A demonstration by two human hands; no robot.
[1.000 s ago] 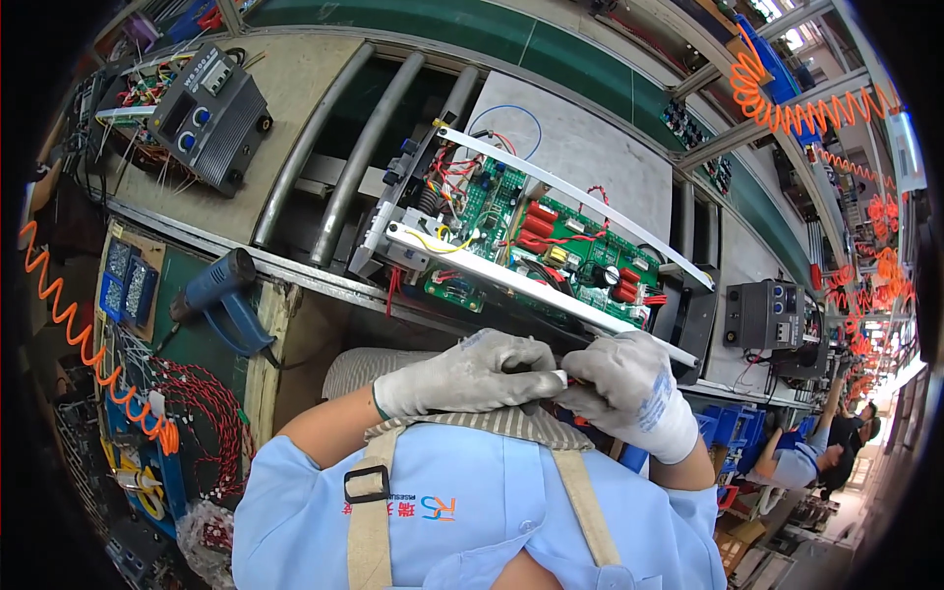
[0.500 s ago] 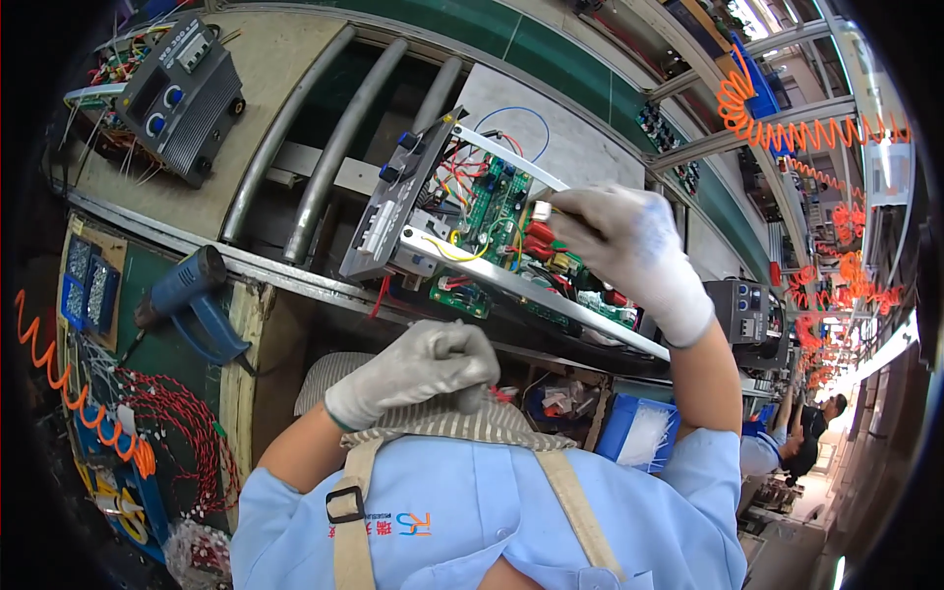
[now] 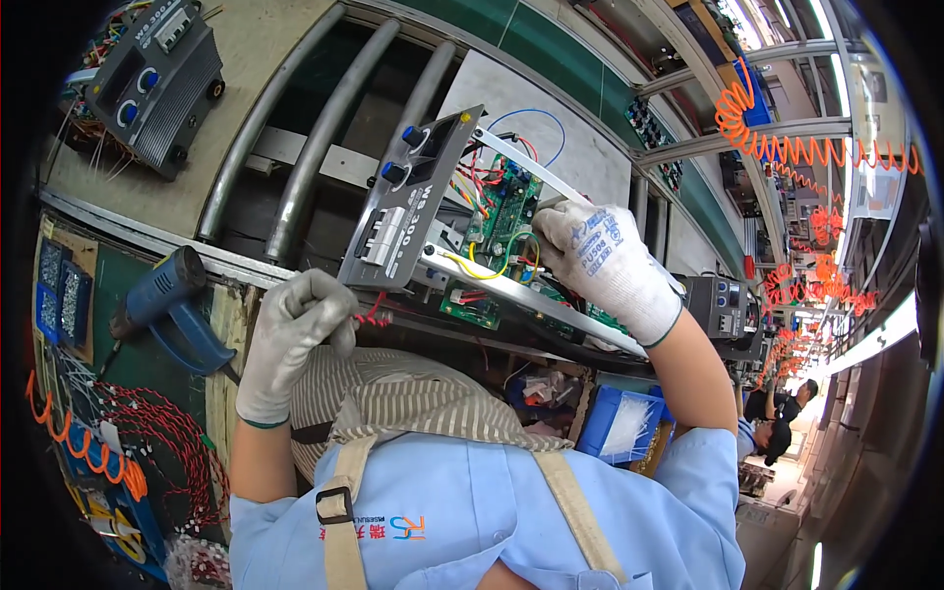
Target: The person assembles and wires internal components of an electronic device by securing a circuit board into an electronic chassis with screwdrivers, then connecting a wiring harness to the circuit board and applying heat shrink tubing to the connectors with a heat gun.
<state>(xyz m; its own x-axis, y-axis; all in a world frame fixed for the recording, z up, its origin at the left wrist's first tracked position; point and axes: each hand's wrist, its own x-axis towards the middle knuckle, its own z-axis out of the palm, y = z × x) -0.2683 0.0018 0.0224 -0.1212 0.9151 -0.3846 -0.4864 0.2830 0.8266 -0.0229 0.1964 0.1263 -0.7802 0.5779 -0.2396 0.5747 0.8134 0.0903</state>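
An open electrical unit (image 3: 511, 221) lies before me, with a dark front panel (image 3: 418, 187), blue knobs, green circuit boards and coloured wires between two pale metal rails. My right hand (image 3: 608, 258), in a white glove, reaches over the boards between the rails. Its fingers are curled inward, and what they grip is hidden. Left of the panel's lower edge is my left hand (image 3: 295, 344), also gloved. Its fingers are pinched together, and anything in them is too small to make out. Red wires (image 3: 374, 310) hang from the unit just beside those fingertips.
Metal rollers (image 3: 329, 133) run left of the unit. A second unit (image 3: 157, 88) stands at the far left, another (image 3: 723, 310) at right. A blue heat gun (image 3: 177, 305) lies near red wire bundles (image 3: 162, 423). A blue bin (image 3: 619, 428) holds white strips.
My left hand has moved left and up, toward the red wires. My right hand has shifted slightly left and lower over the boards. The unit's panel now shows more of its front.
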